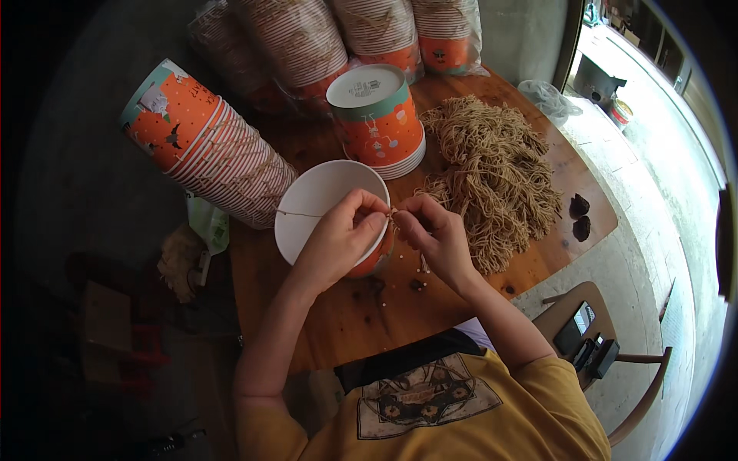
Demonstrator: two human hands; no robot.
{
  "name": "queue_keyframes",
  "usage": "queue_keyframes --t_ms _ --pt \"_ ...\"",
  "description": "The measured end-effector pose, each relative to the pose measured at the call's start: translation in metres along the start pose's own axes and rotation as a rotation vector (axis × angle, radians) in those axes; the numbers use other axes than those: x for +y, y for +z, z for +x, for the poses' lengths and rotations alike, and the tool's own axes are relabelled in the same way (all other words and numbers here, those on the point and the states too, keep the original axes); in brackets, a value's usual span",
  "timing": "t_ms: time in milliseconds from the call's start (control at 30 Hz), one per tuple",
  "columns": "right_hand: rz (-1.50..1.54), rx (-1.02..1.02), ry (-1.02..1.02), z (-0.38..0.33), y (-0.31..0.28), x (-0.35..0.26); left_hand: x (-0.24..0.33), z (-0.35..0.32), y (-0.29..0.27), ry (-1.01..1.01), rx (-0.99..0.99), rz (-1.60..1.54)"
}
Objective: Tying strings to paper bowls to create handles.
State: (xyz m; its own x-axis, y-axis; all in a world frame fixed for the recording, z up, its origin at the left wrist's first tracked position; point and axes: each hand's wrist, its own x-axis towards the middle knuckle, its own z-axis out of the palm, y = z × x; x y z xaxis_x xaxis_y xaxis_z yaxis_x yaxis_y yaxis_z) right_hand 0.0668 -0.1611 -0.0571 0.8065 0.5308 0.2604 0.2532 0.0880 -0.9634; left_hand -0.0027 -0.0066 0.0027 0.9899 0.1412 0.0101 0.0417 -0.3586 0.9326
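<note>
A white-lined paper bucket point(311, 188) with an orange outside stands tilted in front of me on the wooden table. My left hand point(342, 234) reaches over its mouth, thumb and fingertips pinched together at the right rim. A thin tan cord point(300, 214) runs across the bucket's opening to these fingers. Close beside it, just outside the rim, my right hand point(437, 237) pinches the cord too. The fingertips of both hands nearly meet, and the exact spot between them is too small to make out. Cord ends hang below my right hand.
A heap of tan cords point(496, 180) lies on the table point(330, 330) at right. Behind the bucket, upturned orange buckets point(377, 127) stand nested. A long bucket stack point(223, 154) leans at left; bagged stacks point(300, 46) line the back. A chair point(588, 307) at right holds a phone point(576, 326).
</note>
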Motion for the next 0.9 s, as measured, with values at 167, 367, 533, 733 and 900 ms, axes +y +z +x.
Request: queue_keyframes --t_ms 167,367,533,733,900 --pt "0.282 -0.040 0.101 -0.001 0.001 0.004 0.009 -0.007 0.012 0.104 0.047 0.153" --pt "0.334 -0.089 0.121 -0.002 -0.001 0.000 0.005 -0.003 0.013 0.143 0.119 0.312" --pt "0.349 -0.094 0.119 -0.002 -0.001 0.003 -0.005 0.000 0.005 0.154 0.089 0.241" --pt "0.361 -0.105 0.116 -0.002 -0.001 0.009 -0.001 0.002 0.009 0.341 0.133 0.429" --pt "0.353 -0.112 0.112 -0.002 -0.002 0.005 -0.001 0.005 0.014 0.512 0.241 0.675"
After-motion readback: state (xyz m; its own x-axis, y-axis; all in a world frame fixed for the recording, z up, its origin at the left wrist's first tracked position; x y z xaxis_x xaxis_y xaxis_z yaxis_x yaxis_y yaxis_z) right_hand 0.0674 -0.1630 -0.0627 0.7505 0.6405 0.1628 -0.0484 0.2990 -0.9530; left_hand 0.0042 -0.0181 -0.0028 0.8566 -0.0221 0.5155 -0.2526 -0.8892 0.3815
